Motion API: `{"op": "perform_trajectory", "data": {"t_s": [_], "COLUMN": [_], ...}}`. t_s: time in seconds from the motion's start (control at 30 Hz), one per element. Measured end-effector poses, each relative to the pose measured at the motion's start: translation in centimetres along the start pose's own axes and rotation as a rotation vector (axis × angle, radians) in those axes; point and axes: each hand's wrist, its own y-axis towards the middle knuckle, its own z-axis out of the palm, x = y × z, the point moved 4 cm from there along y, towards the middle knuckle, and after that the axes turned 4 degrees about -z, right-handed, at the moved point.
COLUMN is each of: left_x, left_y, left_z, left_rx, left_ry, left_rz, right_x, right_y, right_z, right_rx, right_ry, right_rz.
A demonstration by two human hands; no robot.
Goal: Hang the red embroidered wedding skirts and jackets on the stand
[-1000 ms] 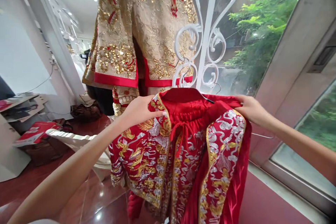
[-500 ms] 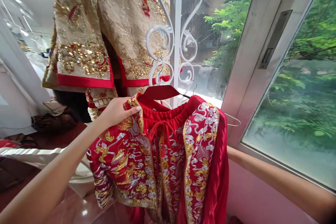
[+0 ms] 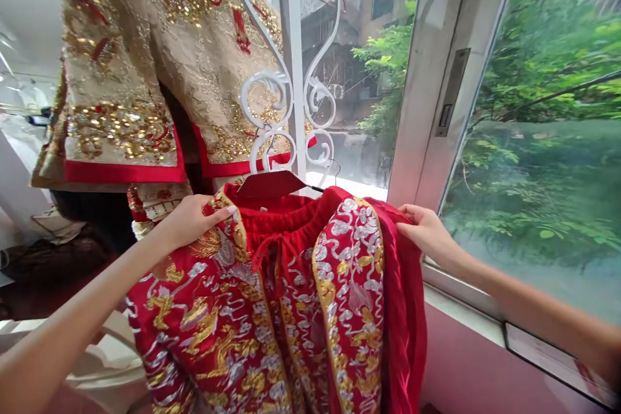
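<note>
A red garment (image 3: 291, 310) with gold and silver embroidery hangs on a red hanger (image 3: 272, 184) hooked on a white scrolled metal grille (image 3: 291, 110). My left hand (image 3: 191, 220) pinches the garment's left top edge, fingers closed on the cloth. My right hand (image 3: 427, 233) grips the garment's right top edge beside the window. A red drawstring waistband (image 3: 286, 223) shows between the two embroidered panels.
A beige gold-sequinned jacket (image 3: 145, 77) with red trim hangs above left. A window frame (image 3: 427, 77) and sill (image 3: 466, 304) run along the right, with trees outside. A white chair (image 3: 101, 362) stands low at left, and a pink wall lies below the sill.
The view has swung right. My right hand, hidden behind the garment half a second ago, is back on its right top edge. The left hand keeps its hold.
</note>
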Motion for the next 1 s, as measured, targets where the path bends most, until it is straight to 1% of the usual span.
{"op": "perform_trajectory", "data": {"t_s": [0.07, 0.1, 0.13, 0.17, 0.2, 0.23, 0.27, 0.33, 0.37, 0.4, 0.43, 0.47, 0.5, 0.53, 0.57, 0.6, 0.63, 0.7, 0.77, 0.83, 0.87, 0.9, 0.93, 0.97, 1.0], "left_x": [0.0, 0.0, 0.0, 0.0, 0.0, 0.1, 0.2, 0.6, 0.8, 1.1, 1.4, 1.7, 2.0, 2.3, 2.6, 2.8, 3.0, 3.2, 3.2, 3.1, 3.1, 3.1, 3.1, 3.1, 3.2], "left_y": [0.2, 0.3, 0.3, 0.3, 0.4, 0.4, 0.5, 0.8, 0.9, 1.2, 1.4, 1.6, 1.7, 1.8, 1.9, 1.9, 1.9, 1.7, 1.5, 1.4, 1.4, 1.4, 1.4, 1.5, 1.6], "left_z": [-0.1, -0.1, -0.1, -0.1, -0.1, -0.1, 0.1, 0.4, 0.6, 0.7, 0.9, 1.0, 1.1, 1.1, 1.1, 1.1, 1.0, 0.8, 0.6, 0.7, 0.9, 1.0, 1.2, 1.3, 1.5], "left_rx": [0.055, 0.085, 0.085, 0.077, 0.064, 0.052, 0.043, 0.033, 0.033, 0.032, 0.03, 0.024, 0.018, 0.012, 0.004, -0.002, -0.009, -0.034, -0.077, -0.114, -0.127, -0.132, -0.134, -0.134, -0.122], "left_ry": [-0.015, -0.018, -0.024, -0.027, -0.029, -0.031, -0.034, -0.041, -0.041, -0.035, -0.024, -0.011, 0.002, 0.018, 0.039, 0.066, 0.096, 0.163, 0.213, 0.227, 0.221, 0.211, 0.201, 0.195, 0.196], "left_rz": [0.01, 0.017, 0.013, 0.004, -0.01, -0.025, -0.038, -0.062, -0.071, -0.078, -0.085, -0.091, -0.094, -0.095, -0.097, -0.098, -0.097, -0.094, -0.09, -0.081, -0.078, -0.08, -0.089, -0.102, -0.116], "right_x": [1.8, 2.5, 3.0, 3.5, 3.8, 4.1, 4.1, 3.4, 2.7, 1.7, 0.5, -0.8, -2.1, -3.2, -3.9, -4.0, -3.6, -1.1, 2.7, 6.2, 7.1, 7.4, 6.9, 5.7, 3.9], "right_y": [-0.1, -0.3, -0.4, -0.5, -0.5, -0.5, -0.5, -1.0, -1.6, -2.3, -3.0, -3.6, -3.9, -4.1, -4.0, -3.6, -3.1, -1.6, -0.3, 0.2, 0.2, 0.0, -0.1, -0.2, -0.3], "right_z": [-1.2, -1.5, -1.8, -2.0, -2.2, -2.5, -2.6, -2.2, -1.8, -1.2, -0.6, 0.1, 0.6, 1.1, 1.4, 1.4, 1.0, -0.7, -3.1, -5.1, -5.7, -6.1, -6.2, -6.1, -5.7], "right_rx": [0.008, -0.002, -0.014, -0.021, -0.014, 0.028, 0.12, 0.418, 0.578, 0.709, 0.794, 0.827, 0.818, 0.784, 0.727, 0.645, 0.545, 0.305, 0.024, -0.245, -0.348, -0.416, -0.439, -0.4, -0.301], "right_ry": [-0.431, -0.608, -0.738, -0.814, -0.829, -0.781, -0.676, -0.359, -0.192, -0.058, 0.021, 0.041, 0.003, -0.083, -0.203, -0.338, -0.478, -0.739, -0.937, -1.036, -1.05, -1.046, -1.029, -0.998, -0.958], "right_rz": [-0.235, -0.317, -0.359, -0.366, -0.349, -0.314, -0.264, -0.102, 0.011, 0.132, 0.234, 0.299, 0.315, 0.285, 0.222, 0.139, 0.05, -0.125, -0.307, -0.486, -0.552, -0.582, -0.56, -0.486, -0.36]}}
